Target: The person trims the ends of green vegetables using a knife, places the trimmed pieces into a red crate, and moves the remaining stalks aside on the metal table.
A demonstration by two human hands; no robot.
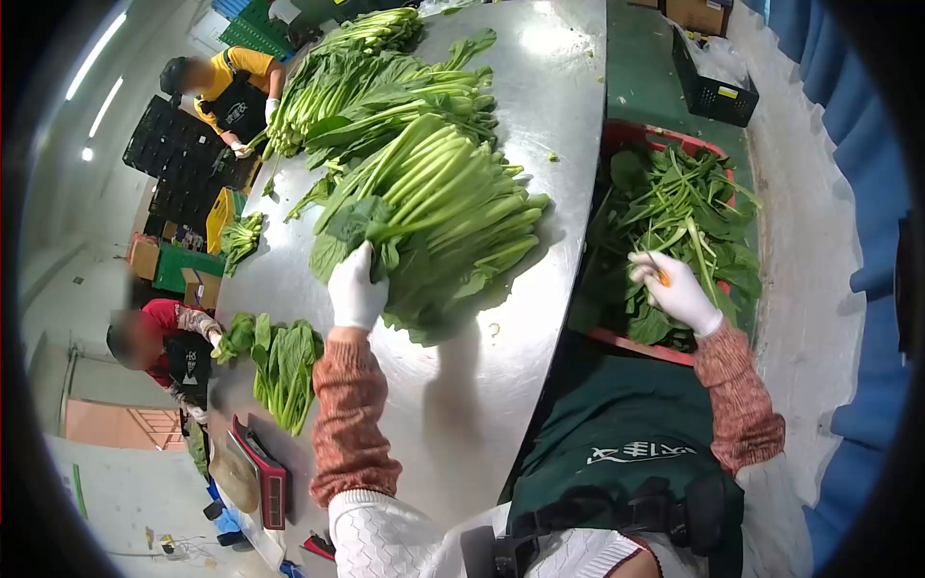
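My left hand point(358, 289), in a white glove, has its fingers closed on the leaf end of a green vegetable at the near edge of a large pile of leafy greens point(434, 202) on the metal table point(414, 385). My right hand point(674, 291), also gloved in white, is closed around a small tool with an orange part point(662, 277). It is over a red crate point(718, 149) full of loose leaves and stems.
Two co-workers handle greens across the table, one in yellow point(249, 64), one in red point(162, 316). A scale point(260, 472) stands at lower left. Smaller bunches point(286, 371) lie near it. A black crate point(718, 91) sits beyond the red crate.
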